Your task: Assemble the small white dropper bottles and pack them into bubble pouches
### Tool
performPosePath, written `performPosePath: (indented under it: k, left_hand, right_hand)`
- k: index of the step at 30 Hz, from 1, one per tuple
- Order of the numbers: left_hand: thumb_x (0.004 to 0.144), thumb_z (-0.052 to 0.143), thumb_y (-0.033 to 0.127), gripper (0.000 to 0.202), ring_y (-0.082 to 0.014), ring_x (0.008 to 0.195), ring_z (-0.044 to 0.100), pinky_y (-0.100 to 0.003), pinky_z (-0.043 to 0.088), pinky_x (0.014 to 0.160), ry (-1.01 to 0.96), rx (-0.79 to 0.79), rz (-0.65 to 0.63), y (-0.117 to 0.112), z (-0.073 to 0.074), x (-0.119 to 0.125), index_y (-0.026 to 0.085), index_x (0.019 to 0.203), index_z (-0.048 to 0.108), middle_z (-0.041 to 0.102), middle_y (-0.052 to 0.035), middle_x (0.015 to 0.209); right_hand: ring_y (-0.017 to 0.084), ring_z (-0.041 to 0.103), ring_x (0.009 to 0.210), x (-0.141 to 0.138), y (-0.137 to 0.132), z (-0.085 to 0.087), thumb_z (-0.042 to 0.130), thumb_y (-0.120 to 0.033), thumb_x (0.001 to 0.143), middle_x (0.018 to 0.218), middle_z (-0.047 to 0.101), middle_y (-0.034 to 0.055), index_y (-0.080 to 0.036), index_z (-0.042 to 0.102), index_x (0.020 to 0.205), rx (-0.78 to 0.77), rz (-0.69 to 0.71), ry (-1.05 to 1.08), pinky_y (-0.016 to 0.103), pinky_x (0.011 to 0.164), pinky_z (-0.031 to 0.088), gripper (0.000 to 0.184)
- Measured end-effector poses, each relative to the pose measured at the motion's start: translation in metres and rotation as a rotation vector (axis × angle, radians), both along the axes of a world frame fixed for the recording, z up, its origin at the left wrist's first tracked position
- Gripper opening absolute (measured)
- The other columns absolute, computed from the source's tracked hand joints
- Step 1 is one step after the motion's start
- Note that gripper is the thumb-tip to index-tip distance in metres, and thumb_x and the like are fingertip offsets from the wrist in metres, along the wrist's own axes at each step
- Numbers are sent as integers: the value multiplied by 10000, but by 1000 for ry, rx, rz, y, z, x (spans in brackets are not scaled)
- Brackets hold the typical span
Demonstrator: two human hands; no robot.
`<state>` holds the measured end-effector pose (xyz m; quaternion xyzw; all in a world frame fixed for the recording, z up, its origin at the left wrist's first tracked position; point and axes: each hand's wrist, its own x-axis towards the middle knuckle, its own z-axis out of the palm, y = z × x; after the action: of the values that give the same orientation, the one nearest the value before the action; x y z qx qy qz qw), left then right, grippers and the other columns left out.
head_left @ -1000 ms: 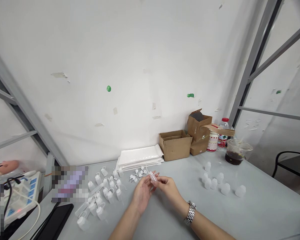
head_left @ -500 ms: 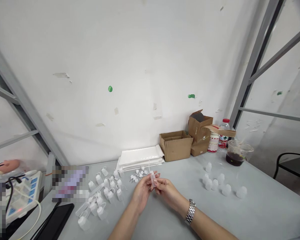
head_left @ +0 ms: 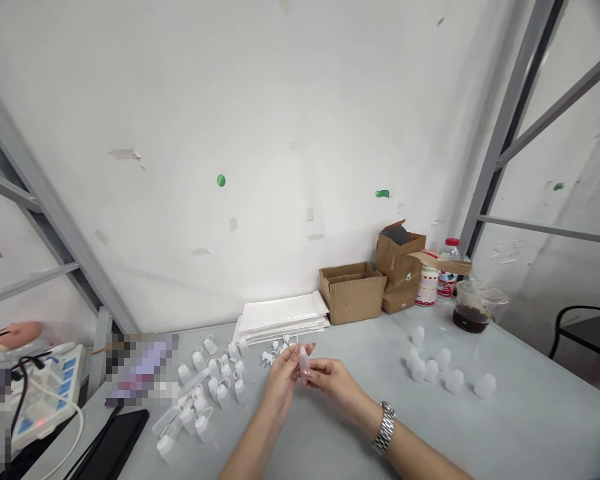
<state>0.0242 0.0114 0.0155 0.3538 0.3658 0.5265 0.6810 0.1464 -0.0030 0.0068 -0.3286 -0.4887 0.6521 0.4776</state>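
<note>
Both hands meet over the middle of the table around a small translucent plastic squeeze bottle (head_left: pixel 305 365), held nearly upright. My left hand (head_left: pixel 283 375) has its fingers closed about the bottle's upper end and left side. Lower down, my right hand (head_left: pixel 327 375), with a metal watch on the wrist, pinches it between thumb and fingers. The fingers partly cover the bottle's top. Just behind my left hand lies a small pile of white nozzle caps (head_left: pixel 275 352). To the left stand and lie several similar bottles (head_left: pixel 204 427) with white caps and looped tethers.
Several small translucent bottles (head_left: pixel 454 381) stand at the right. Along the wall are white envelopes (head_left: pixel 283 311), a cardboard box (head_left: pixel 356 300), a brown paper bag (head_left: pixel 399 287) and a cup of dark liquid (head_left: pixel 471 317). A black phone-like slab (head_left: pixel 111 445) and power strip (head_left: pixel 65 380) lie left.
The bottle has shifted slightly left and down in my hands. My right fingers now sit lower on it, and more of its side shows.
</note>
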Motion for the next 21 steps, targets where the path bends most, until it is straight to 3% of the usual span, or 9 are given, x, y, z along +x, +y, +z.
performPosePath:
  k: [4,7,15,21]
  left_hand:
    - [659,640,340,295,-273,1057,523,-322,387,826,-21,33,-37,-4,4,0,140,872,685,646,-127,1064]
    - [694,590,274,327,-255,1096,508,-336,329,928,-37,48,-85,-10,7,3,151,990,657,650,-111,1063]
    - [722,562,260,372,-242,1101,502,-346,308,951,-33,19,-66,-14,6,6,154,1075,614,653,-99,1060]
    - [717,535,234,368,-251,1097,502,-344,311,943,-73,12,-95,-13,4,6,142,1062,621,654,-98,1057]
  right_hand:
    - [133,521,592,-1,1,1,738,-394,552,614,588,-8,-159,604,684,20,-149,-91,278,624,397,301]
    - [133,515,580,-3,-2,3,723,-360,572,622,575,-13,-176,532,662,61,-245,-144,265,582,391,280]
    - [125,450,579,-5,-9,-1,620,-237,666,675,560,-14,-202,524,689,287,-448,-459,247,557,354,105]
    - [139,478,619,-4,-10,-1,576,-226,706,723,588,4,-203,552,744,329,-463,-518,253,580,362,50]
